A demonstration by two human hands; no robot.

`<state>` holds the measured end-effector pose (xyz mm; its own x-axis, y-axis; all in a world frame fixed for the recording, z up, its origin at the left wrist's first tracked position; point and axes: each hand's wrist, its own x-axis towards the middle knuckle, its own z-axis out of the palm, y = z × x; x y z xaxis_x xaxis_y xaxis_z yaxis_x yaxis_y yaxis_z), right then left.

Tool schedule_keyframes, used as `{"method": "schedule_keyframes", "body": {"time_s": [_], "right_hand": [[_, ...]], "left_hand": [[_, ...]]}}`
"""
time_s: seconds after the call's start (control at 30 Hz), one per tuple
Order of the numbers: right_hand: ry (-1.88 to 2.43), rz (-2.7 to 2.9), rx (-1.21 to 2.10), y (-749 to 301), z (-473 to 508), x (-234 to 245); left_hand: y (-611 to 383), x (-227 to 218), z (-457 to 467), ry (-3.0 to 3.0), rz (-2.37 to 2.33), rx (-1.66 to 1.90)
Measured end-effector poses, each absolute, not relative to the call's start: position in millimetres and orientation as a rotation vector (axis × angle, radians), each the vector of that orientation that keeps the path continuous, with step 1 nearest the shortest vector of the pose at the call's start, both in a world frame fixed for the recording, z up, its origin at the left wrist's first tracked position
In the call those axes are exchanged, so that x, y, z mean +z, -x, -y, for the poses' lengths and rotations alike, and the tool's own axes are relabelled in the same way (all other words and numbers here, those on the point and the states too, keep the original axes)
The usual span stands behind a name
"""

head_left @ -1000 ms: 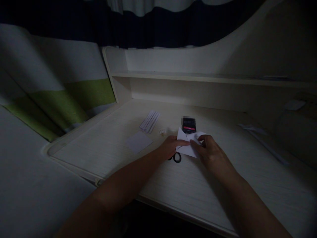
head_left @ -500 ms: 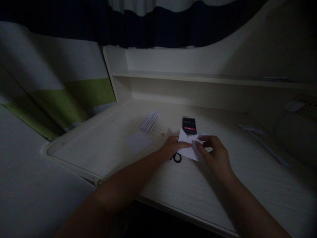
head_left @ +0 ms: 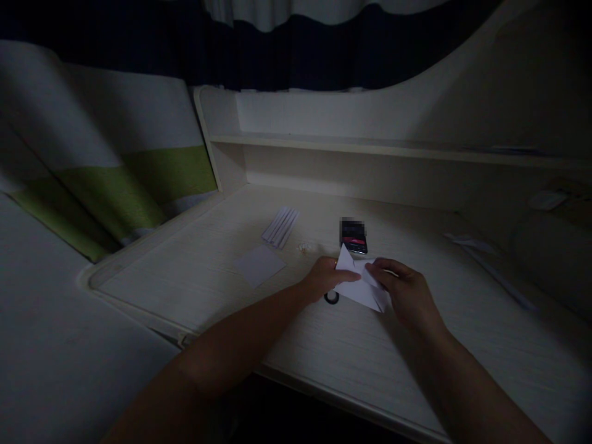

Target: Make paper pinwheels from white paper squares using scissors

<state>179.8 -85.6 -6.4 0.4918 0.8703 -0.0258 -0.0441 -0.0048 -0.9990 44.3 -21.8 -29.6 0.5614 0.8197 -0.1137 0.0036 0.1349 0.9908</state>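
Between my hands is a partly folded sheet of white paper [head_left: 358, 296], held just above the desk with one pointed corner standing up at its left. My left hand [head_left: 321, 277] grips the paper's left side, its thumb lying across the top. At the right side, the thumb and fingers of my right hand [head_left: 404, 287] pinch a folded flap. Under my left hand and the paper, a black ring-shaped handle [head_left: 332, 296] pokes out, looking like part of a pair of scissors; the rest is hidden.
A phone [head_left: 354, 237] with a lit screen lies behind the paper. To the left are a pleated paper piece [head_left: 280, 227], a flat paper square [head_left: 259, 266] and small pale bits [head_left: 304, 247]. A long thin strip [head_left: 499, 274] lies right. A shelf [head_left: 324, 140] runs along the back.
The paper has tipped and shifted slightly toward me, its lower right corner now lower. My right hand has moved a little down and right, still pinching the paper. The left hand's grip stays.
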Motion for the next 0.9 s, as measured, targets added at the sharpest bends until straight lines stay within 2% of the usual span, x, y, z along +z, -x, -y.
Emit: {"method": "schedule_keyframes", "body": {"time_s": [0.33,0.9], "right_hand": [[1.278,0.803,1.008,-180.1,86.3,-5.4],[1.288,0.890,1.006,-182.9,87.1,-4.3]], "left_hand": [[-45.6,-33.4,19.3,-1.377,-0.828,0.677],[-45.2,-31.2,19.5,-1.386,-0.853,0.644]]}}
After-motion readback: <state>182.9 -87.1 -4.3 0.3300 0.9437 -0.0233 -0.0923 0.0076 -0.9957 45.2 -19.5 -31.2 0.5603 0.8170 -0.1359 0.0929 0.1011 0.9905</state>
